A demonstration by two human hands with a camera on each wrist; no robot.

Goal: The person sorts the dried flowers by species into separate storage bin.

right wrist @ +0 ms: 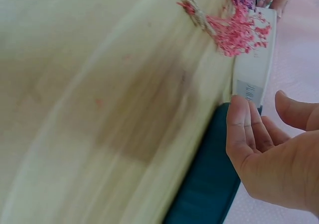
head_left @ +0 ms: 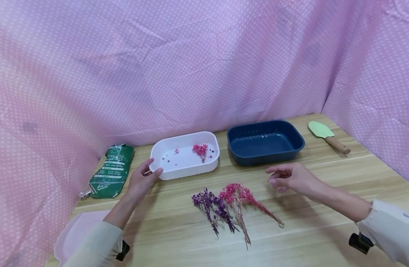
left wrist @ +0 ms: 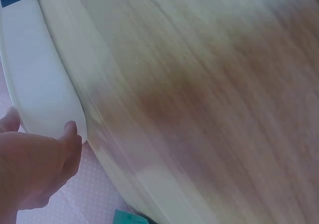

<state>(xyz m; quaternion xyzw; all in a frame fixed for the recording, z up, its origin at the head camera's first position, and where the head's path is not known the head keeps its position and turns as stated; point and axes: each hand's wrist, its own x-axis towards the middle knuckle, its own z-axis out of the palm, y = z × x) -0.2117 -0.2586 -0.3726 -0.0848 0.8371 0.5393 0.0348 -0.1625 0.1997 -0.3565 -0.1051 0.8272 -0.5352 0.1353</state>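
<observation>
We see a person at work at a wooden counter (head_left: 291, 244), both bare hands reaching forward from pale sleeves (head_left: 388, 230). The left hand (head_left: 141, 180) grips the left end of a white tub (head_left: 191, 171), thumb on the near side and fingers at the end rim. Inside the tub, toward its right end, we find a pink sprig (head_left: 200, 149) lying among small scattered dark and pink bits. The right hand (head_left: 291, 178) hangs in the air just in front of a dark blue tub (head_left: 266, 159), its fingers loosely bent, thumb slightly apart, holding nothing. Between the hands, nearer to us on the counter, lie purple flowers (head_left: 204, 199) and, touching them on the right, pink flowers (head_left: 236, 192); twine binds one set of pink stems, as the right wrist view shows us. At the far right we spot a pale green trowel (head_left: 324, 134) with a wooden handle; at left, a green bag (head_left: 112, 170) rests beyond a pale pink item (head_left: 77, 230). White-dotted pink cloth (head_left: 191, 74) hangs behind.
</observation>
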